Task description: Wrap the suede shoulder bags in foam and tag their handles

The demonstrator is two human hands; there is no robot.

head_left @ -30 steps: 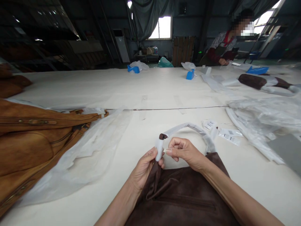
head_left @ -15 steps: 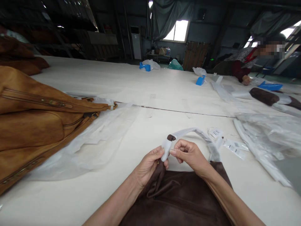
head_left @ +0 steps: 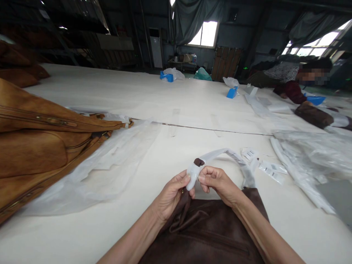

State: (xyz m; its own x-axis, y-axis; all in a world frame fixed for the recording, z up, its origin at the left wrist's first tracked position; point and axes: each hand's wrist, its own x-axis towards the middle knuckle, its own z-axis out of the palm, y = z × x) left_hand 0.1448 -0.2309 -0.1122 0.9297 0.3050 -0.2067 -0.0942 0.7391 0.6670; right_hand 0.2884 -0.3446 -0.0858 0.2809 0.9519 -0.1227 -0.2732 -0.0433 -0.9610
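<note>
Dim rm (head_left: 156, 16), wht table (head_left: 123, 93) w/ seam (head_left: 189, 127); L fingers (head_left: 182, 181), R fingers (head_left: 206, 179) clamped on strap wrap (head_left: 193, 175) (brn bag (head_left: 210, 223)).

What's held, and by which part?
The left hand holds the brown bag by its handle's wrapped left end; the right hand seems to pinch the wrap's edge.

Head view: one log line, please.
left hand: holds wrapped strap | right hand: fingertips at strap | dark brown bag: below hands

No words or numbers can be read. Between three and four o'clock from the view's centre, a white label (head_left: 249, 153) and the tags (head_left: 272, 170) beside it bear dark barcode-like bars, print too small. At two o'clock, a green-lit mark (head_left: 245, 68) is illegible.
</note>
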